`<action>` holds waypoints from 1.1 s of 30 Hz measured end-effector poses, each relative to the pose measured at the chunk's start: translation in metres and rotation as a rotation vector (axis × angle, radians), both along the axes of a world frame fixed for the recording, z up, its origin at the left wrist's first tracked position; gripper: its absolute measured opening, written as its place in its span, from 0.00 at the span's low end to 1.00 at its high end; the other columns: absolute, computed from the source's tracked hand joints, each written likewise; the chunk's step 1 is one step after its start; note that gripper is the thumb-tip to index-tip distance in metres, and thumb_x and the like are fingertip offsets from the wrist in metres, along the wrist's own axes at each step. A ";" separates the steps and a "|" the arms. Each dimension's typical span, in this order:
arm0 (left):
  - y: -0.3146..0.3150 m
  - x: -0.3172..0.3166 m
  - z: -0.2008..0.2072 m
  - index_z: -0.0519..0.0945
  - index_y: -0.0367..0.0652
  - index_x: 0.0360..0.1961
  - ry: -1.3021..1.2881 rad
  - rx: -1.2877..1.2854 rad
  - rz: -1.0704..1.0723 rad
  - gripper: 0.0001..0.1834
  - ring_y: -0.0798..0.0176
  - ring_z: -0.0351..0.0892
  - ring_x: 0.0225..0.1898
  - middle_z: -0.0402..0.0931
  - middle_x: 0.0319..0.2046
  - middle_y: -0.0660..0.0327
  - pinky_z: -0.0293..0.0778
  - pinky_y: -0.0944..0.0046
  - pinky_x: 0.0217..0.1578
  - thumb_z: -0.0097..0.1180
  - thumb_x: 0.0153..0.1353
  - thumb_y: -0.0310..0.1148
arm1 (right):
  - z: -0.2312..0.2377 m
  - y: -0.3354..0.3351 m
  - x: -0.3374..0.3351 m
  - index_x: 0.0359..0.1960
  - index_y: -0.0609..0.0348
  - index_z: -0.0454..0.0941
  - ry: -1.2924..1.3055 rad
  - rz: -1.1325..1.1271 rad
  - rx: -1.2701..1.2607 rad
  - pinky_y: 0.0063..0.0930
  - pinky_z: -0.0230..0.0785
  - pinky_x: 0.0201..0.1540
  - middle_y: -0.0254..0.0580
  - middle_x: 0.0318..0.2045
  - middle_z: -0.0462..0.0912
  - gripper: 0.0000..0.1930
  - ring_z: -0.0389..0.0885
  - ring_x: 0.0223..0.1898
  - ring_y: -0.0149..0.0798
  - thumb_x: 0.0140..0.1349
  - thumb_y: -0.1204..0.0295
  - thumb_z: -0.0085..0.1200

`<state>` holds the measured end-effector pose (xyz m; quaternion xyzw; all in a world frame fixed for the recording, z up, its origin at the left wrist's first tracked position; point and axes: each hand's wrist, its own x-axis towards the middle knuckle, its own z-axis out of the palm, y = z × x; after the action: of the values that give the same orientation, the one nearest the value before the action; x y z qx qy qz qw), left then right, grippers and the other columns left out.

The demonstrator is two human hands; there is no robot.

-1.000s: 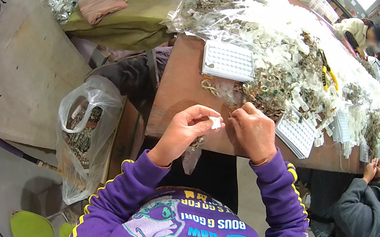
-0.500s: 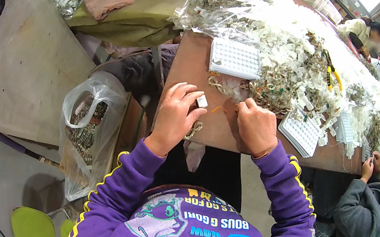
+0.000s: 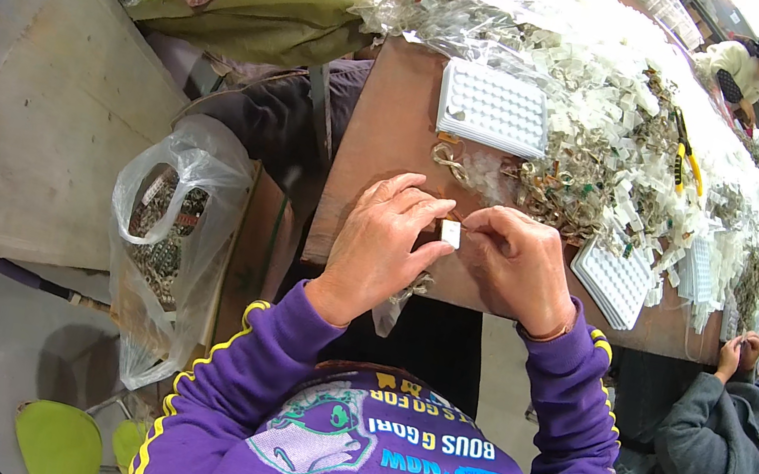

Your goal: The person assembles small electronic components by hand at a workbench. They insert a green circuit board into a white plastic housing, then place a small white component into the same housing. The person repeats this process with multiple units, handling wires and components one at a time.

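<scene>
Over the near edge of the brown table, my left hand (image 3: 385, 246) is closed on a small white block (image 3: 450, 234), gripped between thumb and fingers. Close on the right of it, my right hand (image 3: 525, 265) has its thumb and forefinger pinched together at the block's side. What that pinch holds, if anything, is too small to make out. A coiled beige cord-like piece (image 3: 449, 158) lies just beyond my hands. Below my left fingers, part of a greyish bundle (image 3: 408, 293) shows at the table edge.
A stack of white pocketed trays (image 3: 494, 107) stands beyond my hands, another tray stack (image 3: 611, 284) to the right. Yellow-handled pliers (image 3: 685, 161) rest on the large heap of clear and metallic pieces (image 3: 587, 152). A filled plastic bag (image 3: 172, 231) sits at left. A co-worker (image 3: 719, 439) works at right.
My left hand has moved right with the white block. My right hand has turned inward, and its fingertips have come up to the block. The view has shifted slightly.
</scene>
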<state>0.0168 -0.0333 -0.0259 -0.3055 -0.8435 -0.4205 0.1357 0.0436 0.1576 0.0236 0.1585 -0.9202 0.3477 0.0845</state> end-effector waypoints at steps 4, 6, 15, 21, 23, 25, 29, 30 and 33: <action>0.000 -0.001 0.001 0.83 0.44 0.41 0.006 -0.026 -0.019 0.16 0.52 0.72 0.54 0.78 0.41 0.60 0.65 0.52 0.60 0.69 0.48 0.32 | -0.002 0.002 -0.004 0.34 0.59 0.79 0.023 0.026 0.143 0.37 0.76 0.36 0.46 0.30 0.82 0.04 0.83 0.34 0.50 0.57 0.76 0.58; 0.000 -0.002 0.002 0.84 0.45 0.39 0.003 -0.008 -0.045 0.15 0.53 0.72 0.54 0.77 0.40 0.61 0.64 0.52 0.60 0.69 0.48 0.32 | -0.003 0.002 -0.004 0.34 0.59 0.79 0.021 0.027 0.175 0.38 0.76 0.36 0.46 0.30 0.82 0.04 0.83 0.34 0.50 0.58 0.76 0.58; 0.002 -0.001 0.003 0.84 0.43 0.39 0.000 -0.049 -0.023 0.15 0.54 0.72 0.54 0.77 0.42 0.62 0.63 0.51 0.60 0.69 0.48 0.34 | 0.000 -0.004 0.000 0.38 0.60 0.71 0.032 0.113 0.485 0.38 0.75 0.34 0.45 0.29 0.78 0.11 0.82 0.32 0.49 0.54 0.77 0.58; 0.001 0.000 0.003 0.83 0.41 0.38 0.002 -0.012 -0.014 0.16 0.52 0.73 0.54 0.77 0.42 0.60 0.66 0.52 0.58 0.70 0.46 0.31 | 0.012 -0.006 -0.003 0.38 0.60 0.71 0.009 0.198 0.674 0.35 0.76 0.34 0.44 0.30 0.78 0.13 0.82 0.33 0.48 0.53 0.73 0.60; 0.001 0.000 0.003 0.83 0.42 0.38 0.001 -0.016 -0.014 0.16 0.52 0.73 0.54 0.77 0.42 0.60 0.66 0.52 0.58 0.70 0.46 0.31 | 0.014 -0.006 -0.008 0.37 0.60 0.71 0.016 0.236 0.650 0.35 0.76 0.34 0.44 0.30 0.78 0.12 0.82 0.32 0.48 0.54 0.73 0.60; 0.000 -0.001 0.003 0.84 0.42 0.37 0.004 -0.012 -0.013 0.15 0.53 0.73 0.54 0.77 0.42 0.60 0.65 0.52 0.59 0.70 0.47 0.32 | 0.012 -0.007 -0.012 0.37 0.60 0.71 -0.014 0.223 0.607 0.37 0.76 0.33 0.44 0.29 0.78 0.12 0.82 0.31 0.48 0.55 0.72 0.61; 0.001 -0.002 0.002 0.84 0.43 0.37 0.004 0.014 -0.010 0.14 0.54 0.72 0.53 0.77 0.41 0.61 0.64 0.52 0.59 0.69 0.48 0.34 | 0.012 -0.006 -0.012 0.36 0.59 0.70 -0.023 0.204 0.631 0.39 0.75 0.31 0.45 0.28 0.78 0.13 0.82 0.30 0.49 0.55 0.71 0.61; 0.001 -0.001 0.002 0.84 0.43 0.37 -0.001 0.013 -0.010 0.14 0.54 0.72 0.53 0.77 0.41 0.61 0.64 0.52 0.59 0.69 0.48 0.34 | 0.012 -0.006 -0.012 0.36 0.59 0.70 -0.026 0.205 0.623 0.39 0.75 0.31 0.45 0.27 0.78 0.13 0.82 0.30 0.49 0.55 0.71 0.61; 0.000 -0.001 0.001 0.84 0.43 0.37 0.005 0.012 -0.007 0.14 0.54 0.72 0.53 0.77 0.41 0.61 0.64 0.52 0.59 0.69 0.47 0.33 | 0.012 -0.006 -0.012 0.36 0.59 0.69 -0.044 0.213 0.591 0.40 0.74 0.31 0.46 0.27 0.77 0.13 0.82 0.30 0.50 0.56 0.71 0.61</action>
<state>0.0157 -0.0332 -0.0246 -0.3086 -0.8395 -0.4254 0.1381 0.0321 0.1518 0.0357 0.2644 -0.9612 0.0752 -0.0220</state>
